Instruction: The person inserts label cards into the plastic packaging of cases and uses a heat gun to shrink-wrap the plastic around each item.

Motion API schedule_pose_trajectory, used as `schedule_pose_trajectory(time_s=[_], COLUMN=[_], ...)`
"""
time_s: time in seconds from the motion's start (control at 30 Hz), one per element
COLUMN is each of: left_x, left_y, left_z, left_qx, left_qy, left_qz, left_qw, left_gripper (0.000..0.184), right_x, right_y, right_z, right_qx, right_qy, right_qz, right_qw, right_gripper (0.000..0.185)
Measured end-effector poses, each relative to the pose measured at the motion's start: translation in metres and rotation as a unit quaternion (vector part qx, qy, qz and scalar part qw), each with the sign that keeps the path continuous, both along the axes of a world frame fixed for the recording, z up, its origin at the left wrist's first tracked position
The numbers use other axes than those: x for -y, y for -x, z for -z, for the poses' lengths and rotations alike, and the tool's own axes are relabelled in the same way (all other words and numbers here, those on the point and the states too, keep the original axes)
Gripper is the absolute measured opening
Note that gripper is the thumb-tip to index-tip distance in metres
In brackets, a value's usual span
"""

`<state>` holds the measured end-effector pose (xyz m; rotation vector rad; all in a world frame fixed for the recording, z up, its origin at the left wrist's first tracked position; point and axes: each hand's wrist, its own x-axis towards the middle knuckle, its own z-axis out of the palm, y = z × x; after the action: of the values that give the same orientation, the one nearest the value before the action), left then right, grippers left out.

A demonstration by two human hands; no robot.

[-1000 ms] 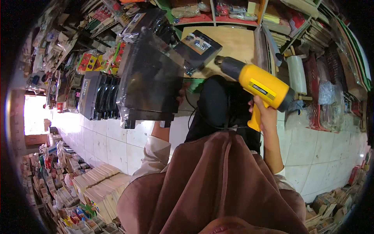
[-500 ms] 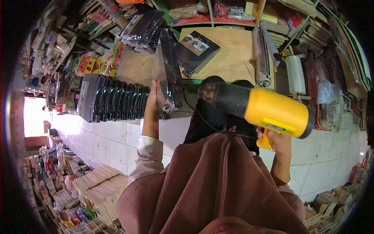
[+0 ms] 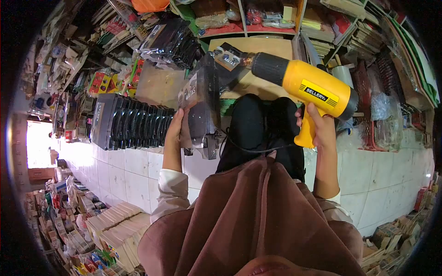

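My right hand (image 3: pixel 324 129) is wrapped round the handle of a yellow heat gun (image 3: pixel 317 85) with a black barrel. Its nozzle points left, toward a dark flat package (image 3: pixel 205 103) in clear plastic with a "MATAS" label. My left hand (image 3: pixel 174 130) grips that package by its left edge and holds it tilted, with loose film at its lower end. Partly behind the nozzle, another black "MATAS" package (image 3: pixel 225 62) lies on the wooden table (image 3: pixel 271 48). A row of similar black packages (image 3: pixel 138 122) stands just left of my left hand.
More wrapped black packages (image 3: pixel 168 43) are piled at the back left. Shelves (image 3: pixel 271 31) with bagged goods rise behind the table. A cord (image 3: pixel 258 151) runs across my lap from the heat gun. Stacked wooden pieces (image 3: pixel 122 225) sit on the tiled floor at lower left.
The heat gun has moved up and slightly left, its nozzle now nearer the held package. My left hand has turned the package so its labelled face shows.
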<state>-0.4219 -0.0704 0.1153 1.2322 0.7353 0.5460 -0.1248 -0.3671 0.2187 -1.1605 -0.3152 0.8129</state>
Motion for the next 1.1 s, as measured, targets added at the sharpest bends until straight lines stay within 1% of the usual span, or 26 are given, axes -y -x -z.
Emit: schedule_pose_trajectory(time_s=[0.1, 0.17, 0.2, 0.3, 0.33, 0.4, 0.43, 0.47, 0.5, 0.57, 0.6, 0.63, 0.7, 0.73, 0.8, 0.83, 0.9, 0.93, 1.03, 1.07, 1.1], left_x=[0.003, -0.013, -0.013, 0.003, 0.001, 0.007, 0.013, 0.018, 0.015, 0.006, 0.006, 0.010, 0.023, 0.029, 0.030, 0.029, 0.024, 0.021, 0.000, -0.009, -0.042], left_y=[-0.004, -0.002, -0.002, -0.016, -0.025, -0.044, -0.056, -0.066, -0.069, -0.080, -0.090, -0.096, -0.103, -0.107, -0.109, -0.110, -0.110, -0.109, -0.113, -0.117, -0.121], left_z=[-0.014, 0.001, -0.001, -0.034, -0.035, -0.038, -0.047, -0.060, -0.060, -0.058, -0.065, -0.072, -0.091, -0.098, -0.098, -0.099, -0.094, -0.092, -0.087, -0.091, -0.069], left_qx=[0.000, 0.054, 0.067, 0.076, 0.111, 0.104, 0.101, 0.052, 0.036, 0.004, -0.023, -0.075, -0.179, -0.158, -0.169, -0.175, -0.159, -0.153, -0.083, -0.059, -0.037], left_qy=[0.134, 0.153, 0.149, 0.114, 0.074, -0.013, -0.058, -0.123, -0.174, -0.273, -0.352, -0.403, -0.497, -0.517, -0.544, -0.556, -0.569, -0.574, -0.574, -0.491, -0.454], left_qz=[-0.039, -0.068, -0.077, -0.094, -0.106, -0.156, -0.178, -0.206, -0.204, -0.195, -0.213, -0.209, -0.199, -0.193, -0.186, -0.182, -0.171, -0.166, -0.152, -0.123, -0.098], left_qw=[0.990, 0.984, 0.983, 0.986, 0.985, 0.982, 0.977, 0.969, 0.963, 0.942, 0.911, 0.888, 0.825, 0.819, 0.801, 0.792, 0.789, 0.787, 0.800, 0.860, 0.885], left_gripper=[0.047, 0.042, 0.041, 0.037, 0.031, 0.029, 0.028, 0.031, 0.030, 0.030, 0.031, 0.032, 0.032, 0.036, 0.039, 0.040, 0.042, 0.043, 0.042, 0.039, 0.036], right_x=[0.002, 0.013, 0.017, 0.032, 0.036, 0.038, 0.037, 0.035, 0.034, 0.028, 0.024, 0.019, 0.010, 0.005, -0.004, -0.008, -0.013, -0.011, -0.002, 0.003, 0.008], right_y=[-0.002, -0.006, -0.006, -0.004, -0.002, 0.007, 0.012, 0.017, 0.022, 0.034, 0.036, 0.039, 0.042, 0.042, 0.039, 0.038, 0.034, 0.031, 0.026, 0.025, 0.024], right_z=[0.001, 0.005, 0.005, 0.007, 0.006, 0.004, 0.003, 0.000, 0.000, -0.004, -0.003, -0.008, -0.009, -0.009, -0.011, -0.014, -0.020, -0.018, -0.008, -0.007, -0.004], right_qx=[-0.009, -0.015, -0.013, -0.002, -0.005, 0.021, 0.035, 0.030, 0.027, 0.061, 0.080, 0.111, 0.129, 0.135, 0.144, 0.124, 0.082, 0.084, 0.044, 0.052, 0.048], right_qy=[-0.004, 0.007, 0.010, -0.012, -0.015, -0.022, -0.029, -0.023, -0.032, 0.018, 0.018, 0.031, 0.009, 0.013, 0.023, 0.015, 0.001, 0.004, -0.044, -0.054, -0.044], right_qz=[0.048, 0.074, 0.092, 0.082, 0.074, 0.053, 0.044, 0.029, 0.015, -0.011, -0.024, -0.041, -0.037, -0.021, 0.011, 0.034, 0.079, 0.078, 0.077, 0.073, 0.083], right_qw=[0.999, 0.997, 0.996, 0.997, 0.997, 0.998, 0.998, 0.999, 0.999, 0.998, 0.996, 0.993, 0.991, 0.991, 0.989, 0.992, 0.993, 0.993, 0.995, 0.994, 0.994], right_gripper=[0.027, 0.028, 0.029, 0.027, 0.028, 0.030, 0.031, 0.033, 0.030, 0.032, 0.029, 0.029, 0.028, 0.028, 0.027, 0.024, 0.020, 0.021, 0.024, 0.027, 0.027])
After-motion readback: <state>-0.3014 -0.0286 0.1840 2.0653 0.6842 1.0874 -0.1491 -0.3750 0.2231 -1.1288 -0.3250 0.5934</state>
